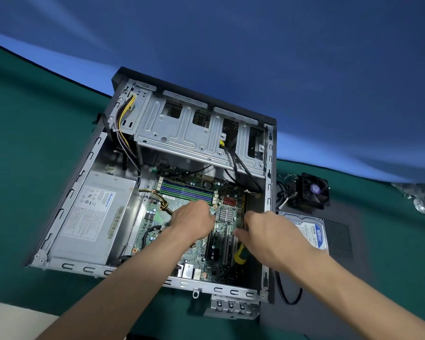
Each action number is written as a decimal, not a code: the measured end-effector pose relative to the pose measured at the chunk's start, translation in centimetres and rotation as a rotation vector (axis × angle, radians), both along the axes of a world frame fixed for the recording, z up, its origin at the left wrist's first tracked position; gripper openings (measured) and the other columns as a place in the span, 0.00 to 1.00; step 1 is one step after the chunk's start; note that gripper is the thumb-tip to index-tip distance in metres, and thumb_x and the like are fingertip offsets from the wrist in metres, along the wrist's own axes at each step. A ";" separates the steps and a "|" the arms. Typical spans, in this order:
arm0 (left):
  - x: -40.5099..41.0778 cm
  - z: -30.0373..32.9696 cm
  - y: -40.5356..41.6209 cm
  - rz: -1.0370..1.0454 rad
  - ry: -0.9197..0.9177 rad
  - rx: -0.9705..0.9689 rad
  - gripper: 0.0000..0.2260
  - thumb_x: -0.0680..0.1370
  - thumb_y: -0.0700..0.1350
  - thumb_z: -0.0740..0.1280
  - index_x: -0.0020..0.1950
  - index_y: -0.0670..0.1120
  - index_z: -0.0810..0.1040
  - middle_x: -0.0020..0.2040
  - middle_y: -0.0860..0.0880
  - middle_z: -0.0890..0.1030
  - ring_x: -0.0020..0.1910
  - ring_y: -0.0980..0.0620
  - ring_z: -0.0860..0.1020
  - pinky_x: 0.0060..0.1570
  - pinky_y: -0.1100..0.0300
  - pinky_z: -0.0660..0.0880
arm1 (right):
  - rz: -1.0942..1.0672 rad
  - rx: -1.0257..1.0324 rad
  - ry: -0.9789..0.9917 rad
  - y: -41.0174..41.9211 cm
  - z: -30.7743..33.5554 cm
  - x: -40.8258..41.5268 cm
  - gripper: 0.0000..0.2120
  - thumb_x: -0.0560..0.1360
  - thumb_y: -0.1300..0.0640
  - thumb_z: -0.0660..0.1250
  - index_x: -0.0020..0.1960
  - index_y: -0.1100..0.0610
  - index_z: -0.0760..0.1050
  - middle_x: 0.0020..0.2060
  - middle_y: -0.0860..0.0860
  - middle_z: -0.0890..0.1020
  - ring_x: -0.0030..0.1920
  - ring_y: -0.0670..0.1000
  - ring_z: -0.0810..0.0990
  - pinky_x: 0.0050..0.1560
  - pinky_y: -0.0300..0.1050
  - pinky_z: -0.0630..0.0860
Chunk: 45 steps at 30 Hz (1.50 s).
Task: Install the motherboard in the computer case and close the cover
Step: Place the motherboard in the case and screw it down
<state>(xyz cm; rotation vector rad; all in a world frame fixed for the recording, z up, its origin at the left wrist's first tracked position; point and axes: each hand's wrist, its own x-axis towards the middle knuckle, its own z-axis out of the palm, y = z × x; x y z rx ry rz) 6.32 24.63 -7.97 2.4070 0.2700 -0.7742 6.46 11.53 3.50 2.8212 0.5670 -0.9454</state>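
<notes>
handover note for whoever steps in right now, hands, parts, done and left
Left hand: resting on the motherboard, knuckles up.
Right hand: at the board's right edge; grip unclear.
Motherboard lies inside the open computer case; whether it is screwed down, I cannot tell.
Cover panel, hard drive and cooler fan lie right of the case.
Left: secure the board, close the cover.

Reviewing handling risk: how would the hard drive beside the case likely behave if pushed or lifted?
The hard drive lies flat on the dark panel, so it would probably slide, not roll or tip. Its metal body suggests it is stiff and heavy for its size. Likely shock-sensitive.
</notes>
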 end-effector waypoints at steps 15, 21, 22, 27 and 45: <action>0.0 -0.5 -0.1 -0.011 0.011 -0.004 0.11 0.79 0.49 0.61 0.45 0.43 0.78 0.39 0.48 0.79 0.39 0.49 0.77 0.37 0.59 0.69 | -0.030 -0.057 0.113 0.4 0.7 -0.5 0.14 0.81 0.48 0.56 0.59 0.58 0.67 0.56 0.58 0.77 0.55 0.59 0.77 0.45 0.46 0.68; 0.0 -0.7 -0.1 -0.016 0.005 0.011 0.12 0.79 0.49 0.61 0.45 0.43 0.79 0.42 0.47 0.81 0.40 0.48 0.77 0.38 0.58 0.68 | -0.052 -0.048 0.221 0.5 1.0 -0.4 0.15 0.80 0.50 0.59 0.62 0.56 0.63 0.58 0.56 0.74 0.53 0.58 0.75 0.47 0.46 0.69; 0.0 -0.8 -0.1 -0.015 0.004 0.010 0.12 0.79 0.49 0.61 0.45 0.43 0.79 0.42 0.47 0.81 0.40 0.48 0.77 0.38 0.58 0.68 | -0.031 -0.060 0.169 0.6 0.9 -0.5 0.13 0.81 0.50 0.57 0.60 0.57 0.64 0.56 0.57 0.76 0.51 0.59 0.76 0.45 0.46 0.69; -0.1 -0.8 -0.2 -0.016 0.004 0.018 0.11 0.79 0.49 0.61 0.45 0.45 0.79 0.40 0.50 0.78 0.38 0.50 0.75 0.36 0.59 0.66 | -0.117 -0.042 0.315 0.8 1.5 -0.3 0.22 0.78 0.51 0.62 0.67 0.53 0.57 0.58 0.55 0.70 0.56 0.57 0.74 0.50 0.48 0.71; -0.1 -0.5 -0.2 -0.025 0.005 0.013 0.11 0.79 0.49 0.61 0.47 0.45 0.79 0.42 0.49 0.79 0.41 0.49 0.77 0.37 0.59 0.67 | -0.096 -0.052 0.262 1.7 1.3 -1.5 0.20 0.80 0.57 0.60 0.68 0.55 0.58 0.60 0.58 0.71 0.57 0.61 0.75 0.50 0.49 0.71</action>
